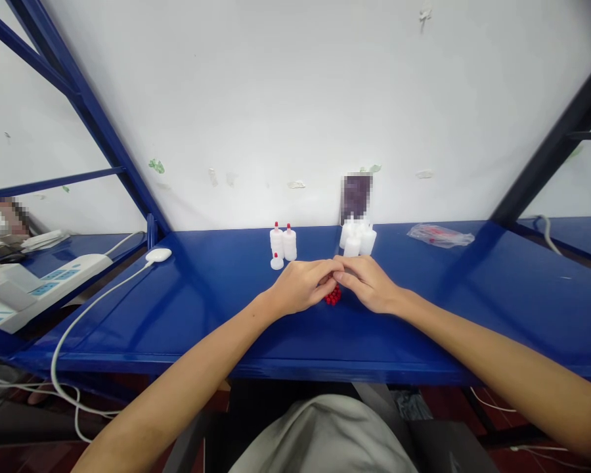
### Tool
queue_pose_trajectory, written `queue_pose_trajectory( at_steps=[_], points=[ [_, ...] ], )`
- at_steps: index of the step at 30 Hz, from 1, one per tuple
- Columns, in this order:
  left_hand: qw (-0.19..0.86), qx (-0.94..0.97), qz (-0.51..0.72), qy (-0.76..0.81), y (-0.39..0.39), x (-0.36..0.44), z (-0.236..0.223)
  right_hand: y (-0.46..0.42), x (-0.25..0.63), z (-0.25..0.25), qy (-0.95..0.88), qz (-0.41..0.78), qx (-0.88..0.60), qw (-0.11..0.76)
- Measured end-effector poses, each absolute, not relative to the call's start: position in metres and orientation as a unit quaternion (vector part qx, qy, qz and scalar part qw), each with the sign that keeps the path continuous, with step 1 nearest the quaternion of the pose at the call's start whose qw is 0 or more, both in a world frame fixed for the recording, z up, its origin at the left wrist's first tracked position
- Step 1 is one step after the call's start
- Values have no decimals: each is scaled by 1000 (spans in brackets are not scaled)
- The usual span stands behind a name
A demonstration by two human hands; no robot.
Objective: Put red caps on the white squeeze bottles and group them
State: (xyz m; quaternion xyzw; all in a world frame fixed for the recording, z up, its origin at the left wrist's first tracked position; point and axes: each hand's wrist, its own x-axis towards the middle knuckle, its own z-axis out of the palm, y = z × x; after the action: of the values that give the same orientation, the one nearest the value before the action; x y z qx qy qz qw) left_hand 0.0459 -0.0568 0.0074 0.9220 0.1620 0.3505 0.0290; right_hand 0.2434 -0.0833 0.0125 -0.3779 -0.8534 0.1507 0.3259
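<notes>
My left hand (303, 284) and my right hand (367, 282) rest together on the blue table (201, 315), fingertips meeting over a small heap of red caps (333, 297). Both hands have their fingers curled and pinched together; what they pinch is hidden between them. Behind my left hand stand two small white bottles with red caps (284, 242) and one shorter bottle (276, 262). Behind my right hand is a cluster of uncapped white bottles (357, 240).
A clear plastic bag with red bits (440, 234) lies at the back right. A white cable with a small white device (158, 255) runs off the left edge, near a white power strip (44, 282). Blue frame struts rise on both sides against the white wall.
</notes>
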Motion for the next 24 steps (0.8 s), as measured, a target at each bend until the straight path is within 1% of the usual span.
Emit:
queue_pose_trajectory(
  at_steps=[6, 14, 18, 21, 24],
  points=[
    [41, 927, 333, 165, -55, 47, 2, -85, 243, 13, -855, 154, -371, 327],
    [137, 915, 332, 181, -57, 50, 0, -89, 239, 15, -851, 166, -371, 333],
    [172, 911, 331, 176, -58, 51, 1, -87, 238, 13, -839, 179, -370, 357],
    [157, 894, 373, 193, -48, 40, 4, -83, 240, 12, -835, 170, -391, 348],
    [71, 859, 434, 261, -28, 13, 9, -80, 242, 11, -823, 149, -431, 338]
  ],
)
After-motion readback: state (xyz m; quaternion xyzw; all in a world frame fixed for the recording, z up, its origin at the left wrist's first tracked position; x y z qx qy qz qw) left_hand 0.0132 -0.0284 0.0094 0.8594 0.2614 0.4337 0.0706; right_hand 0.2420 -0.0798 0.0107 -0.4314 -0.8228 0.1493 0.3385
